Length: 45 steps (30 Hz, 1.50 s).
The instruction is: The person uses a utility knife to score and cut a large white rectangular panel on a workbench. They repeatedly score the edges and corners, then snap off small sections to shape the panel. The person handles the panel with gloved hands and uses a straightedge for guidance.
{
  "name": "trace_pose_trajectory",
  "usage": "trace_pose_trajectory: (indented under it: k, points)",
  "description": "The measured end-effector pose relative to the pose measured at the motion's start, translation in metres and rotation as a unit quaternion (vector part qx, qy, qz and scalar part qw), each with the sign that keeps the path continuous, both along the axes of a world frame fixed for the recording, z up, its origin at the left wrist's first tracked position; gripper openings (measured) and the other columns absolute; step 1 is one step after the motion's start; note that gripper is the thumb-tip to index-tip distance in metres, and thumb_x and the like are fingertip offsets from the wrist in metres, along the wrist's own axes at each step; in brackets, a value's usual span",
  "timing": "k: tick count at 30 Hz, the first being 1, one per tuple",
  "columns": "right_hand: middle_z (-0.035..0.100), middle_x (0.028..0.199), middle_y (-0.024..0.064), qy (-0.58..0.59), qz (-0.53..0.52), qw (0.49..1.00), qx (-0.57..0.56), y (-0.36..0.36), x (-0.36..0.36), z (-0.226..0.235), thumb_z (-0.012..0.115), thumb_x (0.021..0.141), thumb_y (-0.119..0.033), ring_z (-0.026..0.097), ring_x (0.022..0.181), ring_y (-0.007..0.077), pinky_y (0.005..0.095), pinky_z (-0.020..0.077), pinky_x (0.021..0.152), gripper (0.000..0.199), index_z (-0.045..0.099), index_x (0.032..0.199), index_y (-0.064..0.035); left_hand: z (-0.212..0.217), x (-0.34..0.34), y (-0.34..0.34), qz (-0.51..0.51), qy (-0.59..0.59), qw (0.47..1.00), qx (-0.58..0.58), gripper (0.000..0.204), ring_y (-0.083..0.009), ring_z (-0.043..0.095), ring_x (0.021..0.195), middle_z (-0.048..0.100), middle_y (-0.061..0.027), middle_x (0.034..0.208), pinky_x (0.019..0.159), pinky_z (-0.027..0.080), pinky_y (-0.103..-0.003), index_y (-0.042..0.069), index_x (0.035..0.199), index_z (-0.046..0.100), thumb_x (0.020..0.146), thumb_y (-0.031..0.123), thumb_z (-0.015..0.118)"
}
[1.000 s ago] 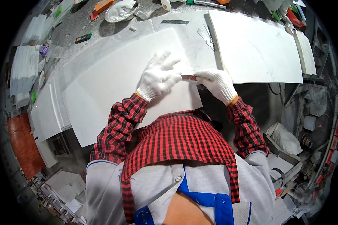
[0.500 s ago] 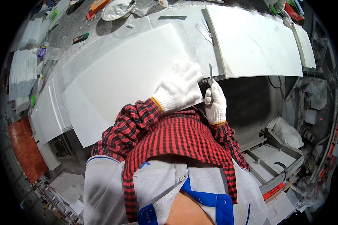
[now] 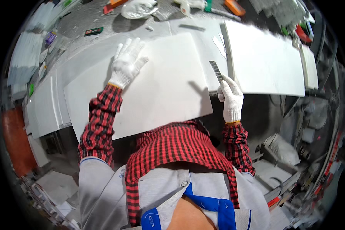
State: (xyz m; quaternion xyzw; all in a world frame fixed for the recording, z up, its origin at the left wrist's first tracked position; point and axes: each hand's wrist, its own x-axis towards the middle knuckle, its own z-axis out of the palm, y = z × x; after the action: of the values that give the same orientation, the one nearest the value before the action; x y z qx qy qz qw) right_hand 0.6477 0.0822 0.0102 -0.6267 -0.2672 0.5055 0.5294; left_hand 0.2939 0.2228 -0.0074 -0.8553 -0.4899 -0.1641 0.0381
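Two white-gloved hands, one dark striped flat strip [image 3: 215, 70], one plain white panel [image 3: 157, 84], one veined white slab [image 3: 264, 57] at right. Left hand [image 3: 127, 64] open, fingers spread, on panel's upper left. Right hand [image 3: 232, 96] gripping strip's near end, just off panel's right edge. Strip's long axis steep, free end pointing away from person, slightly left. Panel's long axis left-right, right end farther away.

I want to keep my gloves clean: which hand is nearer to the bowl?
Left. The left hand is at the far edge of the white sheet, short of the bowl; the right hand, holding a strip, is much farther off, toward the near right.
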Motion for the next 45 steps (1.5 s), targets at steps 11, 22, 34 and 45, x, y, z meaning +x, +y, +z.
trace_pose_trajectory:
  k: [11,22,34,45]
  points:
    - [0.068,0.076,0.0036,-0.094,0.178,0.977,0.077,0.175,-0.089,0.031,0.06,0.099,-0.014,0.057,0.061,0.0073,0.023,0.0465,0.056,0.033,0.07,0.126,0.0007,-0.015,-0.024,0.031,0.101,0.015,0.993,-0.058,0.056,-0.0302,0.038,0.148,0.046,-0.0089,0.16,0.123,0.025,-0.047,0.013,0.149,0.053,0.104,0.045,0.051]
    - [0.071,0.074,0.0071,-0.253,0.235,0.933,0.103,0.296,-0.132,-0.001,0.057,0.09,-0.016,0.065,0.062,0.0131,0.0276,0.0516,0.06,0.033,0.077,0.111,-0.001,-0.007,-0.025,0.034,0.073,-0.096,0.993,0.002,0.041,-0.03,0.051,0.13,0.06,-0.0094,0.138,0.112,0.037,-0.046,0.01,0.129,0.063,0.092,0.027,0.067]
    - [0.069,0.078,0.0055,-0.079,0.229,0.968,0.069,0.279,-0.115,0.007,0.06,0.094,-0.012,0.059,0.062,0.0089,0.0238,0.0472,0.056,0.031,0.073,0.119,0.0018,-0.012,-0.025,0.035,0.104,-0.045,0.993,-0.036,0.049,-0.0289,0.046,0.141,0.055,-0.0073,0.15,0.12,0.031,-0.045,0.014,0.14,0.06,0.098,0.038,0.06]
    - [0.068,0.079,0.0033,-0.048,0.135,0.99,0.012,0.124,-0.035,0.005,0.062,0.101,-0.013,0.056,0.064,0.006,0.0209,0.0463,0.059,0.029,0.071,0.125,0.0006,-0.017,-0.025,0.037,0.12,0.002,0.989,-0.085,0.05,-0.0293,0.038,0.149,0.048,-0.0077,0.158,0.125,0.024,-0.045,0.019,0.148,0.056,0.105,0.045,0.05]
